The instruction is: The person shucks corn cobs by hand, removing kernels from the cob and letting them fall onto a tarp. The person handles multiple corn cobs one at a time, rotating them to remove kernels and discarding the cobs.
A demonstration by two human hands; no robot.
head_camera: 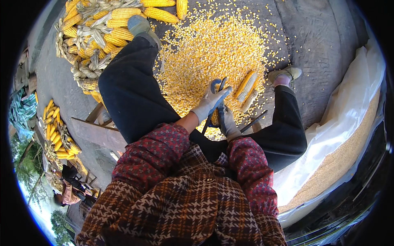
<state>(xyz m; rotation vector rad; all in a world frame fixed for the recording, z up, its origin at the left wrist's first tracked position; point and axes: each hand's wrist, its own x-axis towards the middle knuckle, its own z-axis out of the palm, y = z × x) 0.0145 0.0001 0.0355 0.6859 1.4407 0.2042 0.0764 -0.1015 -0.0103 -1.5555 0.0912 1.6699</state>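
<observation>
My left hand [210, 99], in a pale glove with a blue palm, is beside a dark narrow bar [222, 84]. Its thumb and fingers are spread around the bar's upper end; whether they grip it is unclear. Close below, my right hand [228, 120], also gloved, is closed around a yellow corn cob [215, 118] beside the bar, and partly hides it. A partly stripped corn cob [246, 86] and a bare cob [249, 101] rest just beyond my hands on a wide heap of loose corn kernels [212, 52].
Husked corn ears [101, 33] are piled at upper left beyond my leg. A wooden bench [95, 127] stands left. Along the right side lies white plastic sheeting [341, 113] with grain [335, 169]. Another person [69, 192] sits at far left near more corn [55, 135].
</observation>
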